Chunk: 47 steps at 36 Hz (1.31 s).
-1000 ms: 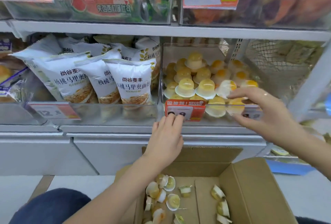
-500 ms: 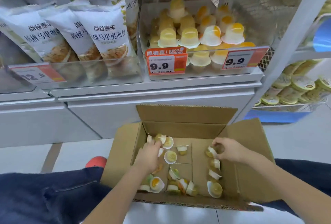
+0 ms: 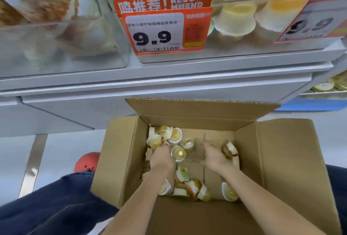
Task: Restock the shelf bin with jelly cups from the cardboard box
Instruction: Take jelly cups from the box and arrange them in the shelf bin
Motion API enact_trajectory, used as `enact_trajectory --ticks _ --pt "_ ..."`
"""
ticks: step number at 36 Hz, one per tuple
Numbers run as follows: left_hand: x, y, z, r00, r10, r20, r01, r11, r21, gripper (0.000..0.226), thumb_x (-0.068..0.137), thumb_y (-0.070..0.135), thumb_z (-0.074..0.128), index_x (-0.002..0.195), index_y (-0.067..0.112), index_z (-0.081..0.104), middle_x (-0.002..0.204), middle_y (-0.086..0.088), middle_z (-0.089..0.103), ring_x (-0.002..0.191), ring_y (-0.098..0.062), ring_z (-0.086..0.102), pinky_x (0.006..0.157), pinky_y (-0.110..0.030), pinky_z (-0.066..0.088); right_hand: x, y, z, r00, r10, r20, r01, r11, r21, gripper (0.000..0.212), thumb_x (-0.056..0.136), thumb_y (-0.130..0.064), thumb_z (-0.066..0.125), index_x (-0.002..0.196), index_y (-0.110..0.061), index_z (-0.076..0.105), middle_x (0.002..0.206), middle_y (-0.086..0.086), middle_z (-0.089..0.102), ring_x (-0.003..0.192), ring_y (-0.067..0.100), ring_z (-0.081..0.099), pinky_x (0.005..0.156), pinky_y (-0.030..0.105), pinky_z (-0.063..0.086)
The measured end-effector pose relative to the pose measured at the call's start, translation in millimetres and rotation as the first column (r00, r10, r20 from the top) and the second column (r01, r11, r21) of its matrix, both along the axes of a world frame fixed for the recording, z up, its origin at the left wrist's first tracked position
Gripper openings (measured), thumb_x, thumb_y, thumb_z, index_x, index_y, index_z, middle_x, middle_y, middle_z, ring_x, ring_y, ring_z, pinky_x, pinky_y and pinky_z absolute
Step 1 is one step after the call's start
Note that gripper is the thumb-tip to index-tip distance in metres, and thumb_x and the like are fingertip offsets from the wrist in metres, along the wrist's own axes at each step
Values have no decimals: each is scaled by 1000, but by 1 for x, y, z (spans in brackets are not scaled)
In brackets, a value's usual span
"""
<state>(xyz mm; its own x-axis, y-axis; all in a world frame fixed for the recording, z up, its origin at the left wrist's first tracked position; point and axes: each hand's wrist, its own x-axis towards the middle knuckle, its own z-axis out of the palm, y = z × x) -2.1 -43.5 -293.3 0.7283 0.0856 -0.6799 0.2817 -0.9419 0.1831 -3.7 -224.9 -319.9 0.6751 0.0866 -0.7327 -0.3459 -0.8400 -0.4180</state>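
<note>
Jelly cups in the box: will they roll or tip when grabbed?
Likely, yes. The jelly cups lie scattered on their sides in the cardboard box, so their round tapered shape probably rolls in arcs. They look small, probably light, easily knocked.

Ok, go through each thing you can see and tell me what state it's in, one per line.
Brown cardboard box: flaps open, partly stocked.
Small yellow jelly cups in the box: loose, tipped at all angles.
Clear plastic shelf bin: holds stacked jelly cups.
Orange 9.9 price tag: clipped on bin front.
Left hand: down among cups; grip unclear.
Right hand: fingers spread beside cups.
</note>
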Motion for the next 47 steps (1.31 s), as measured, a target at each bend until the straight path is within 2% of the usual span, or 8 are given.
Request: enact_trajectory --ticks 3,9,19,25,31,38,41,47 --pt "3 -16 -20 956 288 -60 -294 945 -146 21 85 15 58 100 1 63 103 -16 66 94 -28 63 66 -33 46 12 17 -17 997 -77 22 75 995 59 70 82 -26 72 140 -22 34 130 7 53 120 26 52 97 32 43" --pt "10 -33 -45 866 498 -50 -495 838 -228 19 79 20 61 94 9 64 93 -10 69 87 -27 63 62 -25 41 29 39 -43 985 -170 -8 170 980 102 66 81 -20 70 138 -16 39 128 16 47 116 31 52 94 27 43" --pt "11 -62 -59 896 397 -198 -429 888 -163 58 88 28 55 141 19 33 132 -17 46 122 -31 44 94 -31 42 33 30 -62 936 -353 -5 348 921 174 60 78 -15 72 132 -14 46 125 9 57 115 24 54 92 23 40" --pt "2 -63 -64 882 445 -152 -468 862 -195 54 83 31 64 132 19 42 125 -12 51 114 -28 52 86 -29 44 30 29 -63 908 -420 1 411 888 207 45 75 -9 71 111 -12 46 97 3 60 88 19 56 71 25 42" --pt "2 -53 -62 871 472 -140 -492 832 -256 32 83 21 62 113 15 54 105 -7 65 96 -26 62 73 -26 45 30 37 -67 910 -415 10 401 885 235 49 73 -15 75 106 -19 40 102 1 56 96 20 56 77 28 44" --pt "-1 -38 -54 819 561 -122 -567 756 -328 31 87 27 58 116 15 56 104 -5 63 99 -25 60 73 -27 45 34 47 -51 865 -502 9 479 831 283 51 70 -13 77 108 -14 44 95 -1 56 88 16 54 60 18 35" --pt "-4 -32 -46 732 650 -206 -664 611 -431 14 91 24 53 104 22 55 105 -10 63 93 -29 61 82 -40 54 30 43 -35 805 -593 -14 557 747 363 49 72 -8 75 111 -16 46 100 -6 55 93 14 55 70 19 37" --pt "-3 -15 -7 253 654 -713 -903 -105 -417 25 95 28 49 113 11 55 93 -15 57 71 -22 56 61 -29 55 24 14 17 778 -627 -20 571 694 439 52 77 -16 76 122 -20 52 111 -6 56 104 9 53 92 26 45"
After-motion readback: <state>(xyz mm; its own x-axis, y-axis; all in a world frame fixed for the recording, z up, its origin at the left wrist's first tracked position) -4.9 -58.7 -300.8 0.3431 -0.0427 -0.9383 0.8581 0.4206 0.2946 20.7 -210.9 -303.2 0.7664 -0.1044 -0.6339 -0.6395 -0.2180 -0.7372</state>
